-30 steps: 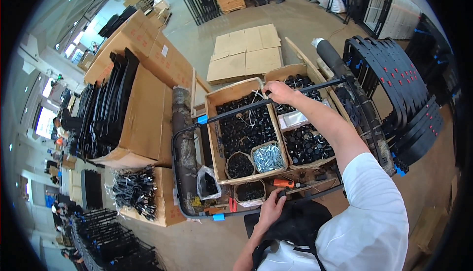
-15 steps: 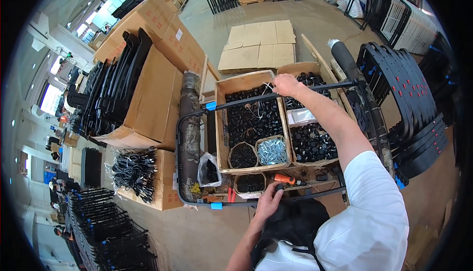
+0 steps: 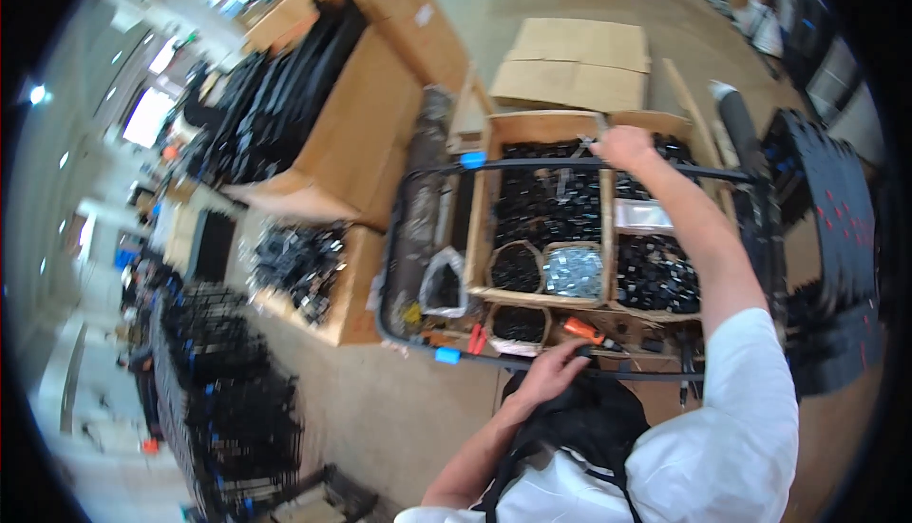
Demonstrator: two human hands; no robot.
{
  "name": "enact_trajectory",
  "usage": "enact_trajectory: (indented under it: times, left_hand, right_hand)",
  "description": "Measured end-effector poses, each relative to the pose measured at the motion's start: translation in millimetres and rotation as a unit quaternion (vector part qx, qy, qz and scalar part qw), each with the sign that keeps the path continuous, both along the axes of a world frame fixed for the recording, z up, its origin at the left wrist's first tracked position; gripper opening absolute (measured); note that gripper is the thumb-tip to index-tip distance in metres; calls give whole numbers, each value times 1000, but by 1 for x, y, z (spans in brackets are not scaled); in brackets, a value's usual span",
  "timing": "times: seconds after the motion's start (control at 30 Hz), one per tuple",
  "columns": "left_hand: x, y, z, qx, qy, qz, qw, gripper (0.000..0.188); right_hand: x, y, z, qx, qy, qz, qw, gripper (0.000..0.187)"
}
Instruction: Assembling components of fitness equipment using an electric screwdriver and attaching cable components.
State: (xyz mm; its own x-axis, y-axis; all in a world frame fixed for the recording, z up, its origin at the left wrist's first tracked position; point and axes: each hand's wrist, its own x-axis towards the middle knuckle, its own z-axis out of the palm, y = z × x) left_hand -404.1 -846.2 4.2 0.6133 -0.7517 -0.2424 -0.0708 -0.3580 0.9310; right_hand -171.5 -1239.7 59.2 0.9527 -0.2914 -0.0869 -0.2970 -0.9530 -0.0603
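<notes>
Black frame (image 3: 579, 166) over the parts boxes (image 3: 560, 228): right hand (image 3: 622, 146) clenches its far bar, left hand (image 3: 551, 371) grips the near bar; positioning seems underway, needing both steady.

Head view: worn on the head, looking steeply down and forward, fisheye.
Range: near, over the cart (image 3: 494, 363) at arm's reach.
Views: one only.

Warehouse workshop, cardboard boxes (image 3: 361, 133) of black parts, concrete floor (image 3: 380, 418)
</notes>
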Motion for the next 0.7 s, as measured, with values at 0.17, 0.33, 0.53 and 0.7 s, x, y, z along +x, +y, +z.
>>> enact_trajectory:
  times: [0.17, 0.33, 0.53, 0.7]
  left_hand:
    - [-15, -13, 9, -31, -24, -110, 993, 43]
    - [-21, -6, -12, -40, -58, -128, 989, 41]
    - [-27, -13, -5, -60, -43, -180, 981, 39]
    - [-32, -9, -16, -65, -122, -202, 969, 38]
  right_hand:
    - [0, -29, -28, -49, -34, 57, 997, 55]
    - [13, 7, -12, -23, -40, 7, 999, 40]
    - [12, -28, -59, -39, -141, 106, 984, 47]
    - [12, -2, -26, -57, -109, 58, 991, 40]
